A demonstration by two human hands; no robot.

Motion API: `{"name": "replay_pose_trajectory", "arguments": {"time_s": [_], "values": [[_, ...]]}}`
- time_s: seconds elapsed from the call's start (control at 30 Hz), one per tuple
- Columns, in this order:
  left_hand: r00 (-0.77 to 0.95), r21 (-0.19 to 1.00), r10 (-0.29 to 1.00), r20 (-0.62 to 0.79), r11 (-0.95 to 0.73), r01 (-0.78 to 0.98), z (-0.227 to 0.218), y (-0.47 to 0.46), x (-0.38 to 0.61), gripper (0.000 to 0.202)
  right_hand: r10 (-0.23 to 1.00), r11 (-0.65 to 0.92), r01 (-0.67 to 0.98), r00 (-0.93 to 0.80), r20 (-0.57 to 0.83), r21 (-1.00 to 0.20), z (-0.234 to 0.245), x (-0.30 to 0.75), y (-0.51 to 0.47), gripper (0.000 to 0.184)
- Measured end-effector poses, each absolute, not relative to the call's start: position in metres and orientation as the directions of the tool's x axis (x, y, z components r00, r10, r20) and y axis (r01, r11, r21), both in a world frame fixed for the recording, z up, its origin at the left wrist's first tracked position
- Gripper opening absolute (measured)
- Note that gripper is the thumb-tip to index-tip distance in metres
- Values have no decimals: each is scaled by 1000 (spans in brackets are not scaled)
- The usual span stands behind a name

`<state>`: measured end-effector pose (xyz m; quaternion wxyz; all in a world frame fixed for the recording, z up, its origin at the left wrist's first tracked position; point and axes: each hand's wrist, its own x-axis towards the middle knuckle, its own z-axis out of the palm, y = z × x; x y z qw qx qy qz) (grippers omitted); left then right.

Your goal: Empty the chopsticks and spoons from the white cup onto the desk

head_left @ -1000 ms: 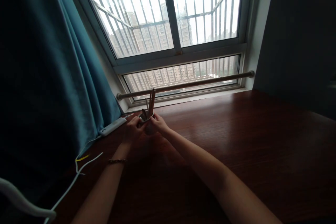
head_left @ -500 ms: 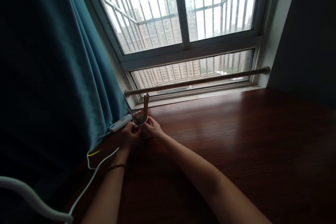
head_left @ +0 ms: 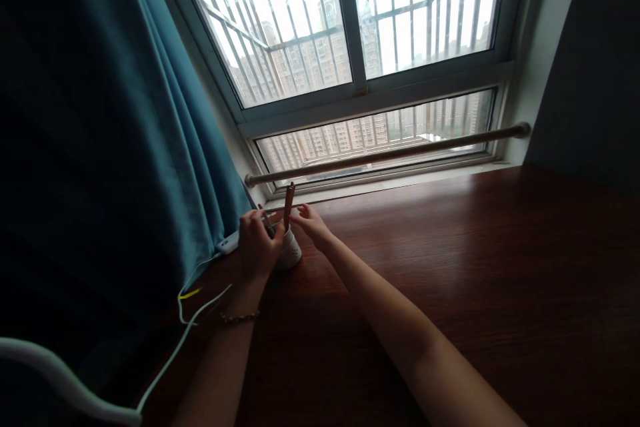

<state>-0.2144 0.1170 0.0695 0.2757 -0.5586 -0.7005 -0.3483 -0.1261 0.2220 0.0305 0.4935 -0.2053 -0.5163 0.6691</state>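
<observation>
A white cup-shaped holder (head_left: 290, 255) with small holes in its side stands on the dark brown wooden table. Several brown chopsticks (head_left: 289, 205) rise from it in a bunch, and a thinner dark stick leans to the left. My left hand (head_left: 258, 245) is at the holder's left side, thumb and fingers apart around its opening. The thumb lies by the foot of the chopsticks and hides part of the rim. Close on the right of the chopsticks, my right hand (head_left: 313, 225) has its fingers loosely bent and parted. Whether its fingertips touch them is unclear.
A white power strip (head_left: 229, 242) lies behind my left hand beside the blue curtain (head_left: 200, 173). White cables (head_left: 173, 347) and a yellow strip (head_left: 190, 293) are at the left. Beyond the table (head_left: 450, 247), a rail (head_left: 390, 155) crosses the barred window.
Both hands have come off the holder's rim. The left hand has risen over its opening, and the right has moved up beside the chopsticks. The chopsticks now lean right, bunched together.
</observation>
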Motion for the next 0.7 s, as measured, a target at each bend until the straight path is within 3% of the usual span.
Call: {"name": "replay_pose_trajectory", "arguments": {"time_s": [0.1,0.23,0.5,0.7], "values": [[-204,169,661,722,117,979,97,135,-197,44,854,-15,-489,-460,243,-872,45,-124,230,76],[-286,208,735,615,199,958,119,165,-192,37,819,-14,-474,-510,262,-881,53,-130,234,67],[-365,242,861,355,292,925,114,187,-203,24,790,283,-312,-460,405,-907,38,-144,242,8],[-322,246,844,429,234,941,122,177,-198,22,766,470,-207,-388,513,-858,43,-143,233,14]]}}
